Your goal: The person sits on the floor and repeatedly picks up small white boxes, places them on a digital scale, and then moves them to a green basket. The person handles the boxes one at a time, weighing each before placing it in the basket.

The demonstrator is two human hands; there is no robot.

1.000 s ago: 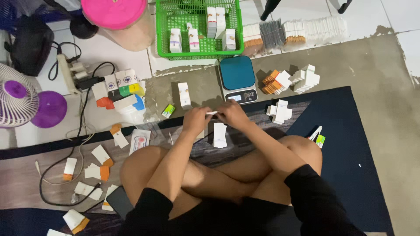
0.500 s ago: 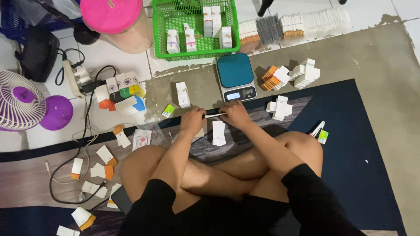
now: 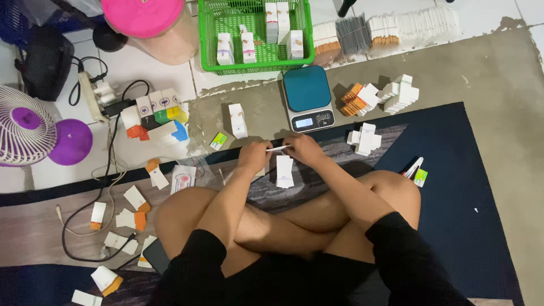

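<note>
I sit cross-legged on a dark mat. My left hand [image 3: 254,154] and my right hand [image 3: 303,148] meet in front of my knees, both pinching a thin flat white piece [image 3: 279,148] held level between them. Just below the hands a small white carton [image 3: 284,171] lies on the mat. A small digital scale [image 3: 307,97] with a teal top stands right beyond my hands. An upright white box [image 3: 238,120] stands to the left of the scale.
A green basket [image 3: 256,58] with several white boxes sits at the back. Stacks of flat cartons [image 3: 385,28] line the far right. Loose boxes [image 3: 368,139] lie right of my hands. A fan [image 3: 22,133], power strip [image 3: 93,93] and scattered cartons [image 3: 127,218] occupy the left.
The view has shifted slightly. My hands stay together in front of the scale, holding the thin white piece; nothing else has moved.
</note>
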